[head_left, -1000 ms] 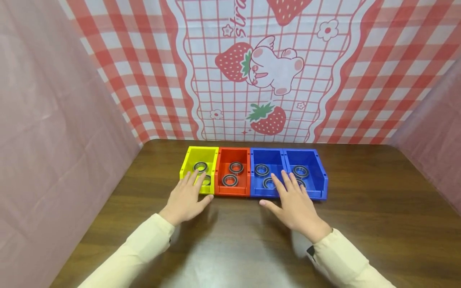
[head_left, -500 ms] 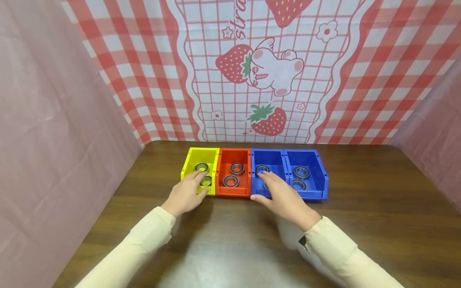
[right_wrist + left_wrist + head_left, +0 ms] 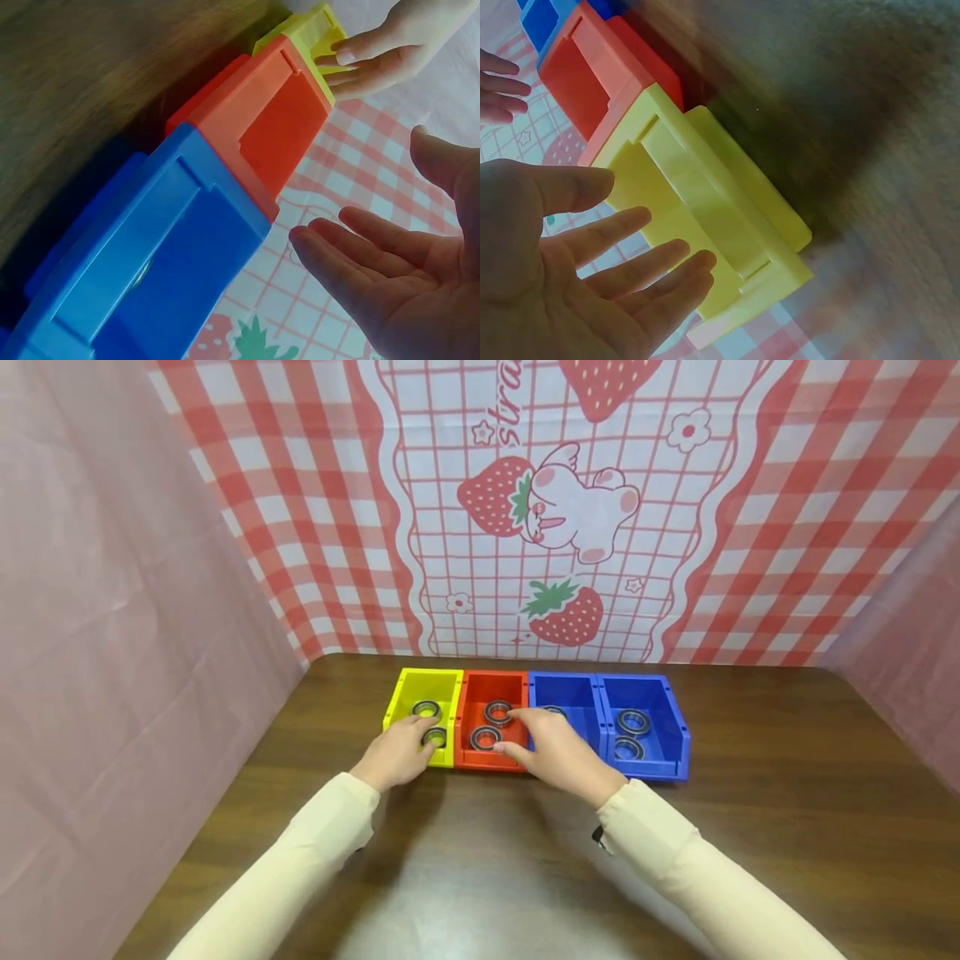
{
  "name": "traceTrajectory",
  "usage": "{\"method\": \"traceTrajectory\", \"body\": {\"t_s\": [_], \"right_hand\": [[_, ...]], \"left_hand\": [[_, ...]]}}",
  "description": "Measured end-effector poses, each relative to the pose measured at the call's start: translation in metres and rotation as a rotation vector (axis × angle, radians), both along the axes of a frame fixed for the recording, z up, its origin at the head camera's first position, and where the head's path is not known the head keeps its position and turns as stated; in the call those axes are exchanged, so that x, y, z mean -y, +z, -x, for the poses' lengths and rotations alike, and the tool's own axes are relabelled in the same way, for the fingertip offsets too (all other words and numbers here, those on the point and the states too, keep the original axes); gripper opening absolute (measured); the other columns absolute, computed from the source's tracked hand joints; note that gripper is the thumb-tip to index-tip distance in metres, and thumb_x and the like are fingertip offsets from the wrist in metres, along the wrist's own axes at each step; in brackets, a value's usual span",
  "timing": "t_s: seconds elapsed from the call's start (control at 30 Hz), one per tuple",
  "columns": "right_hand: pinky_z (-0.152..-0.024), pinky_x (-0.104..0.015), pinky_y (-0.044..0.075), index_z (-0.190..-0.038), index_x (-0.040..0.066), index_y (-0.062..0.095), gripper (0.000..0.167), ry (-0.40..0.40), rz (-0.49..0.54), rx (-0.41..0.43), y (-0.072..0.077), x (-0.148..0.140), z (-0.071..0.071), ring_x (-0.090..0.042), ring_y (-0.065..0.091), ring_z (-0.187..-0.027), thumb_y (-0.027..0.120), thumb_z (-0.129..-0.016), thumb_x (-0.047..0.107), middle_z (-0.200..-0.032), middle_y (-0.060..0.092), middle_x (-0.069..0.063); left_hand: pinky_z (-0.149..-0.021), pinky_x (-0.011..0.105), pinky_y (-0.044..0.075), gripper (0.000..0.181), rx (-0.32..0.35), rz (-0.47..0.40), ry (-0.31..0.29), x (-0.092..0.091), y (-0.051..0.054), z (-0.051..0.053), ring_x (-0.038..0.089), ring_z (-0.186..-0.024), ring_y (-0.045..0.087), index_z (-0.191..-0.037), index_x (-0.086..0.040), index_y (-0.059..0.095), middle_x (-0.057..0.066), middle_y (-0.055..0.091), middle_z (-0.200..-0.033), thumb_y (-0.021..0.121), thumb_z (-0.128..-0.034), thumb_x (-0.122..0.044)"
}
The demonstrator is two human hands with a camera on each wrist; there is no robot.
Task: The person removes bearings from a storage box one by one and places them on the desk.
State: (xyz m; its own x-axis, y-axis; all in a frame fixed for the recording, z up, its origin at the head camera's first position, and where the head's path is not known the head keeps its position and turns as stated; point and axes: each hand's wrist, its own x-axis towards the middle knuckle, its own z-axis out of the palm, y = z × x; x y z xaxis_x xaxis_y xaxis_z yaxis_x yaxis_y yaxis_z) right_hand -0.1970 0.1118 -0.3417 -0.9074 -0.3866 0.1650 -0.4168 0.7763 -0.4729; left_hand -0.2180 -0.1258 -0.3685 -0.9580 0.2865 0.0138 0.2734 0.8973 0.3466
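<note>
Black-and-silver ring bearings lie in a row of small bins on the table. My left hand [image 3: 397, 754] hovers over the front of the yellow bin [image 3: 401, 689], fingers extended near its two bearings [image 3: 416, 710]. In the left wrist view, the palm [image 3: 562, 292] holds nothing. My right hand [image 3: 564, 752] is above the left blue bin [image 3: 566, 687], its fingertips and thumb reaching over the red bin [image 3: 480, 687] beside two bearings [image 3: 476, 739]. Nothing is between that thumb and fingers. The hand mostly hides the left blue bin's contents; one bearing [image 3: 555, 710] peeks out.
The right blue bin [image 3: 660, 710] holds two bearings [image 3: 621, 722]. The bins stand side by side, touching, toward the back of the wooden table [image 3: 480, 860]. A checked strawberry-print cloth [image 3: 330, 527] hangs behind, with pink cloth [image 3: 135, 652] at the sides.
My right hand has moved left, from over the blue bins to the edge of the red one, uncovering the right blue bin's bearings. My left hand has shifted slightly, its fingers drawn closer together.
</note>
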Motion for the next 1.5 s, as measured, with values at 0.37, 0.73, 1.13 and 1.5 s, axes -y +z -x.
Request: {"method": "traceTrajectory", "body": {"t_s": [0.37, 0.73, 1.13, 1.5], "right_hand": [[-0.086, -0.04, 0.056, -0.124, -0.002, 0.06, 0.051, -0.007, 0.018, 0.085, 0.003, 0.021, 0.018, -0.029, 0.067, -0.102, 0.069, -0.088, 0.034, -0.114, 0.069, -0.019], [-0.093, -0.042, 0.053, -0.121, -0.002, 0.062, 0.046, -0.037, 0.022, 0.147, 0.003, 0.036, 0.029, -0.029, 0.066, -0.106, 0.067, -0.089, 0.031, -0.118, 0.068, -0.018], [-0.076, -0.036, 0.057, -0.111, -0.002, 0.068, 0.041, -0.053, 0.03, 0.236, 0.003, 0.049, 0.042, -0.019, 0.062, -0.072, 0.068, -0.089, 0.032, -0.092, 0.07, -0.014], [-0.086, -0.038, 0.057, -0.117, -0.003, 0.066, 0.05, -0.126, 0.041, 0.327, 0.001, 0.055, 0.057, -0.028, 0.068, -0.1, 0.067, -0.088, 0.037, -0.117, 0.068, -0.019]], "left_hand": [[-0.101, 0.048, 0.048, 0.044, 0.064, 0.016, 0.037, -0.006, 0.0, 0.015, 0.031, -0.118, 0.06, -0.131, -0.002, 0.057, 0.018, 0.062, -0.13, 0.06, -0.0926, -0.023], [-0.1, 0.045, 0.049, 0.047, 0.084, 0.053, 0.053, -0.009, 0.005, 0.024, 0.03, -0.117, 0.061, -0.131, -0.003, 0.057, 0.018, 0.062, -0.129, 0.065, -0.09, -0.025], [-0.104, 0.046, 0.046, 0.05, 0.139, 0.075, 0.063, -0.007, 0.003, 0.029, 0.031, -0.123, 0.057, -0.132, -0.002, 0.056, 0.017, 0.059, -0.134, 0.066, -0.0889, -0.025], [-0.102, 0.046, 0.048, 0.049, 0.148, 0.08, 0.047, -0.011, 0.002, 0.037, 0.03, -0.12, 0.059, -0.13, -0.001, 0.057, 0.016, 0.061, -0.131, 0.067, -0.088, -0.024]]}}
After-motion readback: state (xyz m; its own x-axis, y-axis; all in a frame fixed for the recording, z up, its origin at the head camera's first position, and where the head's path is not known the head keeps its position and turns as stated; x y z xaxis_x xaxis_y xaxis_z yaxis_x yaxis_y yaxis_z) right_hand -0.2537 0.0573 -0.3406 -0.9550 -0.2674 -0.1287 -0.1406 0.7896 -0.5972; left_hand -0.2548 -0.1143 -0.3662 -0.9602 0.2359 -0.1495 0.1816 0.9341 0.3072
